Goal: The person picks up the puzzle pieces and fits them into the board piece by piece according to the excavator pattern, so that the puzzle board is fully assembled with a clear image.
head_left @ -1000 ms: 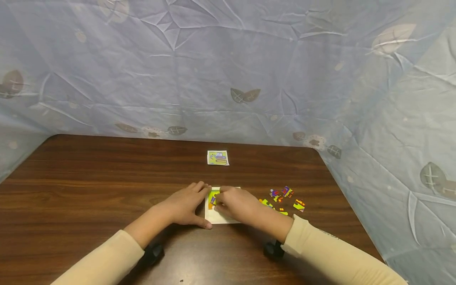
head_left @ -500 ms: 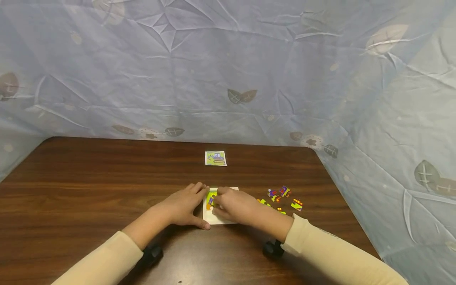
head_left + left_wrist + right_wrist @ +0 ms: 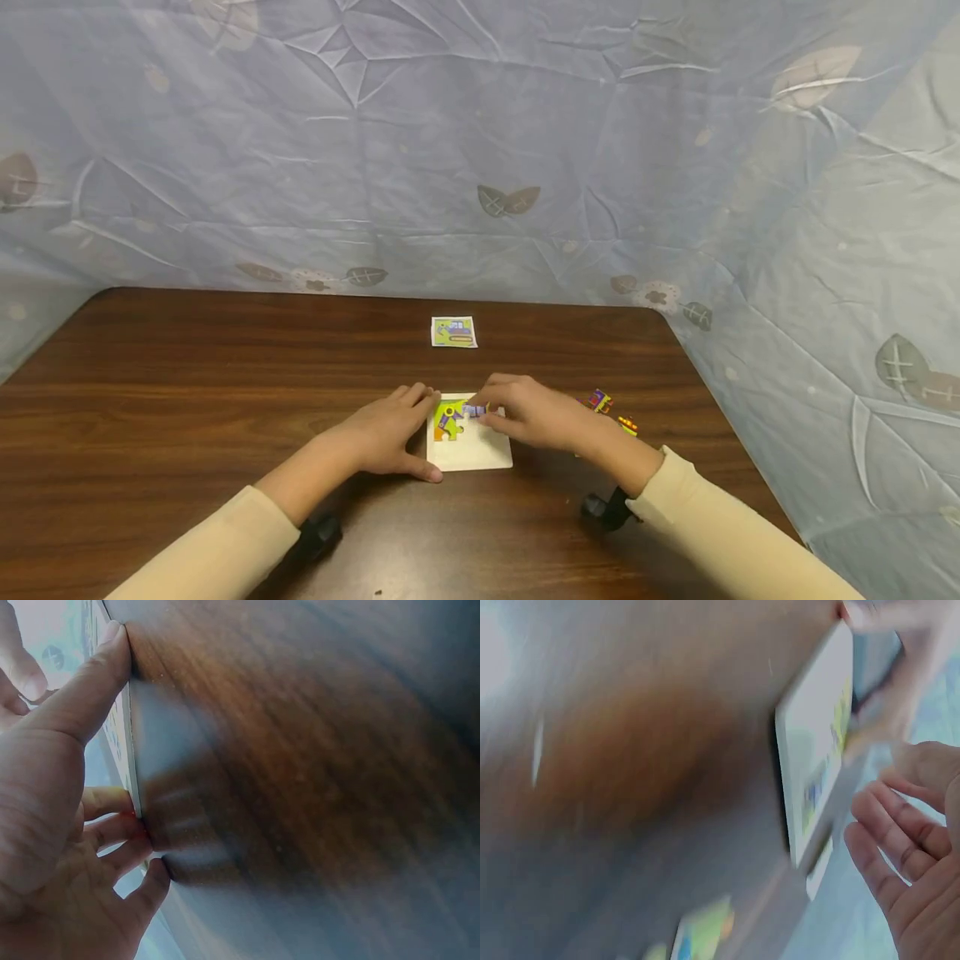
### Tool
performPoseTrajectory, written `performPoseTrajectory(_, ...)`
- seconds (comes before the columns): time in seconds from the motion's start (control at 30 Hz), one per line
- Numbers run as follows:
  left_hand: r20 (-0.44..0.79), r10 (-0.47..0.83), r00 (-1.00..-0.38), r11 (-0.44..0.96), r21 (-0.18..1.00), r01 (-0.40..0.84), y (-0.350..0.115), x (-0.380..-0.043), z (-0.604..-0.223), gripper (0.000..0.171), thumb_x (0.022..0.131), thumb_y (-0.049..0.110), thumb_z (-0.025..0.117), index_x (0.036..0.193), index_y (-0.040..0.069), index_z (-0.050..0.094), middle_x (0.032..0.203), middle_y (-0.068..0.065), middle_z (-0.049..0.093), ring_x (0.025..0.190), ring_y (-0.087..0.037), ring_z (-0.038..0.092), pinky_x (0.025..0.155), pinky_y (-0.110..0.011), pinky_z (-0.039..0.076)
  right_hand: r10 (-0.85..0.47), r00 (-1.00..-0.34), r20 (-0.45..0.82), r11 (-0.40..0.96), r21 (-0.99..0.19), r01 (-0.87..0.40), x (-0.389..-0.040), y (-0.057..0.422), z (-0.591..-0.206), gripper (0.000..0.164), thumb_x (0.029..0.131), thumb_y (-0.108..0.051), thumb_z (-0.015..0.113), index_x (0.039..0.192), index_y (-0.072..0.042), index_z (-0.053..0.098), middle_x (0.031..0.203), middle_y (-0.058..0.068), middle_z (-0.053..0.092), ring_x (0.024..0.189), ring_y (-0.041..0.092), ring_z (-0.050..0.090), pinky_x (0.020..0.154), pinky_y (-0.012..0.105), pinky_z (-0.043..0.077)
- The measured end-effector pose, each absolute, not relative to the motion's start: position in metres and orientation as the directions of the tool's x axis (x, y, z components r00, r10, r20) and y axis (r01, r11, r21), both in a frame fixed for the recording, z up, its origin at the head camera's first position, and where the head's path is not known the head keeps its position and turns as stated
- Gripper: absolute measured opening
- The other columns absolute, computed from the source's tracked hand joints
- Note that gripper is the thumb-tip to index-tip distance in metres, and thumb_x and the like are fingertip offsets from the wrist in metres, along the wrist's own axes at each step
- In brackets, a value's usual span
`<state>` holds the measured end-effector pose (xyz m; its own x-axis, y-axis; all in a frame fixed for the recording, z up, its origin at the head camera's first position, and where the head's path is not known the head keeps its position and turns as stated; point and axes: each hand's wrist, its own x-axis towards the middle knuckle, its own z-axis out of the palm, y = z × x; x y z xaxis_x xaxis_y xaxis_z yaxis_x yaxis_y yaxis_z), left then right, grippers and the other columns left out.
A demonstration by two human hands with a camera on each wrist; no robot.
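A white square puzzle board lies on the table, with joined jigsaw pieces in green, yellow and orange at its upper left. Beside them, a purple jigsaw piece shows under the right fingertips. My left hand rests along the board's left edge, fingers spread, thumb at the near corner. In the left wrist view its fingertips touch that edge. My right hand hovers over the board's upper right, fingers loosely bent; the right wrist view shows nothing between its fingers.
Several loose jigsaw pieces lie right of the board, partly hidden by the right forearm. A small picture card of a digger lies beyond the board. Patterned fabric hangs behind the brown wooden table.
My right hand has lifted and shifted right, uncovering more of the board and the purple piece. The left hand stays at the board's edge.
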<state>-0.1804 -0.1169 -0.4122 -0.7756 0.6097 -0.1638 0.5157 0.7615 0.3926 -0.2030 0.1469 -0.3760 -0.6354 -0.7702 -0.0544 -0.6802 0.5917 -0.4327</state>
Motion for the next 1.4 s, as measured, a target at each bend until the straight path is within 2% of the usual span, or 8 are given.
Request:
performPoseTrajectory(0.13, -0.157, 0.617, -0.771, 0.754, 0.397, 0.523, -0.117, -0.18, -0.411, 0.112, 0.081, 0.063, 0.083, 0.16, -0.002, 0.036, 0.16, -0.019, 0.042, 0.147, -0.038, 0.044, 0.117, -0.056, 0.044, -0.728, -0.682, -0.069, 0.647, -0.397, -0.651, -0.213, 0.183, -0.37, 0.028, 0.105, -0.017, 0.065, 0.13, -0.005, 0.07, 0.125, 0.01, 0.069, 0.105, 0.02, 0.069, 0.089, 0.036, 0.06)
performPoseTrajectory(0.27, -0.16, 0.618, -0.77, 0.753, 0.401, 0.521, -0.117, -0.179, -0.41, 0.112, 0.081, 0.063, 0.082, 0.16, -0.003, 0.036, 0.16, -0.02, 0.041, 0.147, -0.038, 0.043, 0.116, -0.057, 0.044, -0.7, -0.708, -0.093, 0.688, -0.356, -0.632, -0.222, 0.222, -0.373, 0.028, 0.103, -0.013, 0.066, 0.129, -0.004, 0.07, 0.125, 0.011, 0.069, 0.103, 0.022, 0.069, 0.087, 0.039, 0.06)
performPoseTrajectory(0.5, -0.165, 0.615, -0.771, 0.756, 0.401, 0.517, -0.118, -0.179, -0.41, 0.113, 0.081, 0.064, 0.082, 0.16, -0.003, 0.035, 0.162, -0.021, 0.04, 0.148, -0.039, 0.043, 0.116, -0.057, 0.044, -0.67, -0.729, -0.139, 0.726, -0.324, -0.606, -0.225, 0.265, -0.383, 0.029, 0.098, -0.009, 0.071, 0.127, -0.005, 0.071, 0.124, 0.009, 0.07, 0.116, 0.03, 0.066, 0.095, 0.047, 0.057)
performPoseTrajectory(0.6, -0.163, 0.618, -0.769, 0.754, 0.4, 0.521, -0.118, -0.179, -0.41, 0.113, 0.081, 0.063, 0.082, 0.16, -0.004, 0.035, 0.161, -0.021, 0.041, 0.147, -0.038, 0.043, 0.116, -0.057, 0.045, -0.666, -0.728, -0.164, 0.736, -0.309, -0.603, -0.224, 0.273, -0.384, 0.031, 0.098, -0.011, 0.073, 0.128, -0.005, 0.07, 0.125, 0.009, 0.069, 0.115, 0.031, 0.065, 0.096, 0.048, 0.056)
performPoseTrajectory(0.87, -0.166, 0.613, -0.772, 0.756, 0.408, 0.512, -0.118, -0.178, -0.408, 0.113, 0.081, 0.062, 0.083, 0.16, -0.004, 0.035, 0.161, -0.021, 0.04, 0.147, -0.038, 0.043, 0.117, -0.057, 0.044, -0.641, -0.746, -0.183, 0.759, -0.292, -0.581, -0.225, 0.28, -0.385, 0.03, 0.097, -0.013, 0.074, 0.126, -0.006, 0.07, 0.122, 0.008, 0.068, 0.112, 0.028, 0.067, 0.092, 0.045, 0.058)
performPoseTrajectory(1.17, -0.165, 0.606, -0.778, 0.759, 0.412, 0.504, -0.119, -0.177, -0.408, 0.113, 0.081, 0.063, 0.083, 0.161, -0.002, 0.035, 0.162, -0.02, 0.04, 0.15, -0.04, 0.041, 0.118, -0.059, 0.042, -0.641, -0.754, -0.14, 0.759, -0.263, -0.596, -0.225, 0.278, -0.389, 0.023, 0.097, -0.018, 0.075, 0.118, -0.009, 0.072, 0.118, 0.004, 0.069, 0.107, 0.024, 0.069, 0.089, 0.041, 0.059)
performPoseTrajectory(1.4, -0.15, 0.609, -0.779, 0.754, 0.414, 0.51, -0.119, -0.177, -0.408, 0.112, 0.08, 0.062, 0.084, 0.159, -0.002, 0.037, 0.16, -0.019, 0.042, 0.146, -0.038, 0.044, 0.115, -0.058, 0.045, -0.655, -0.747, -0.111, 0.746, -0.249, -0.617, -0.227, 0.279, -0.395, 0.02, 0.096, -0.021, 0.077, 0.113, -0.01, 0.074, 0.112, 0.002, 0.07, 0.099, 0.02, 0.069, 0.082, 0.034, 0.059)
